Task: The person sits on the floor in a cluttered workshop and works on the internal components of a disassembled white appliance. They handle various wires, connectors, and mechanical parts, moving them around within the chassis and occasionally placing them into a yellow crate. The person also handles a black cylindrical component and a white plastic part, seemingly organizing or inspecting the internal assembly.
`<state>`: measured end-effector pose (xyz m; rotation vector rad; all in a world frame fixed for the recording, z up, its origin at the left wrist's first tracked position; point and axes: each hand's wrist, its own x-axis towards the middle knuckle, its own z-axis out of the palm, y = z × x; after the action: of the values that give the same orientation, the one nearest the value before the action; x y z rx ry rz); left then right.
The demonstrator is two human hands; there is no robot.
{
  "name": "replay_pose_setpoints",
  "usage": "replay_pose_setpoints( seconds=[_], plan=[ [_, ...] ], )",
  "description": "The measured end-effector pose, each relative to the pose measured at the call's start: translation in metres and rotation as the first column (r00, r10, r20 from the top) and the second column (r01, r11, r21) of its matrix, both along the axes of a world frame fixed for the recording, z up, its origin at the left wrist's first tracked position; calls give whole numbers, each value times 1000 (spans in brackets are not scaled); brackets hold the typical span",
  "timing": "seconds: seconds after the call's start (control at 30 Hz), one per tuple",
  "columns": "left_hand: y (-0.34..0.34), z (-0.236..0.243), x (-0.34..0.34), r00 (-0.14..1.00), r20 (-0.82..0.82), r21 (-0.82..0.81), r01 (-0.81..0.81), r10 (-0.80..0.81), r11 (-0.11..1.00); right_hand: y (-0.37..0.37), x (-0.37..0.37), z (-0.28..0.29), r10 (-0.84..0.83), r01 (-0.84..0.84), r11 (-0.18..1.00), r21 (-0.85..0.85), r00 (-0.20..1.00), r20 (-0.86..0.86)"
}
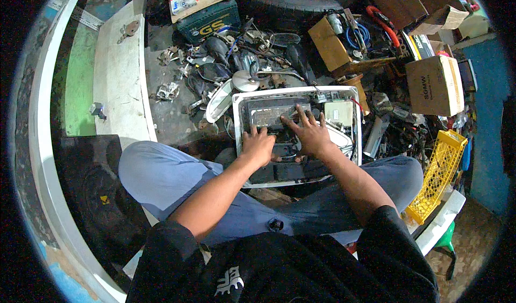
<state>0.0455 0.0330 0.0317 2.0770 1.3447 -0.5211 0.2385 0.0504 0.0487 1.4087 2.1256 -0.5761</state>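
Note:
A white-rimmed rectangular tray [237, 136] sits between my bent legs, holding a dark panel with a clear, rectangular part [264, 110], a pale grey-beige box [337, 114] and a white part [338, 139]. My left hand [258, 146] lies on the dark panel, fingers apart, at the clear part's lower left. My right hand [310, 135] rests right of it, fingers spread, the tips reaching the clear part. Neither hand appears to grip anything; what lies under my palms is hidden.
Mirrors and metal parts [215, 77] pile behind the tray. A dark battery case [207, 18] and tyre [298, 5] stand farther back. Cardboard boxes [434, 85] and a yellow crate [435, 171] are at right, a white board [118, 72] and dark seat-like item [97, 179] at left.

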Motion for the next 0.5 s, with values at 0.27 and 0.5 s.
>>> replay_pose_setpoints(
  seconds=[0.27, 0.5],
  plan=[
    [-15, -16, -3, 995, 60, 66, -82, 78, 995, -8, -3, -7, -83, 85, 993, 79, 996, -29],
    [0, -11, -5, 983, 123, 46, -143, 136, 989, 3, 0, 3, -66, 69, 993, 94, 997, -36]
  ],
)
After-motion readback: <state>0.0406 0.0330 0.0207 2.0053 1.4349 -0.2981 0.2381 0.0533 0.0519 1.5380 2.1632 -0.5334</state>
